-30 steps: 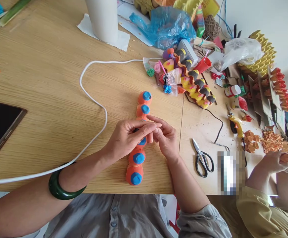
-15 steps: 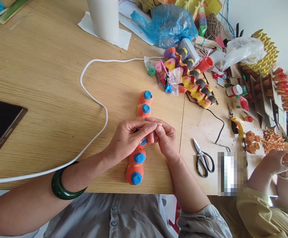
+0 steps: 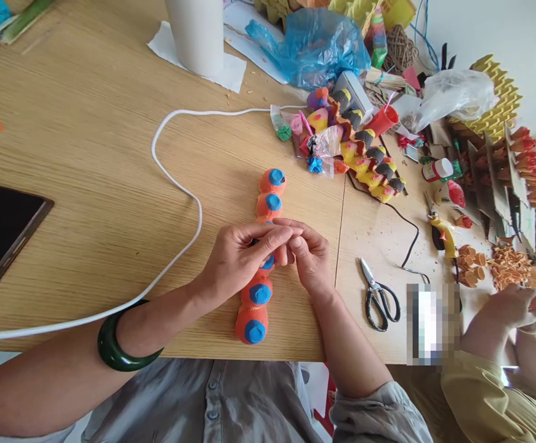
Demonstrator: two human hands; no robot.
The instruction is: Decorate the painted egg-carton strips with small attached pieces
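An orange bumpy strip with blue discs [image 3: 255, 307] lies on the wooden table, running away from me. Above its middle my left hand [image 3: 237, 255] and my right hand [image 3: 311, 252] meet at the fingertips, thumbs and forefingers pinched together. Whatever is between the fingers is too small and too covered to name. The hands hide the middle of the strip. A dark green bangle [image 3: 111, 341] is on my left wrist.
Scissors [image 3: 378, 298] lie right of my right hand. A white cable [image 3: 198, 209] curves across the left side, near a dark tablet [image 3: 4, 240]. Painted egg-carton pieces [image 3: 364, 154] and small bags stand behind. Another person's hand [image 3: 514, 304] is at the far right.
My hands stay pinched together in nearly the same place. The whole view has shifted very slightly. At the far right, the other person's hand has moved a little.
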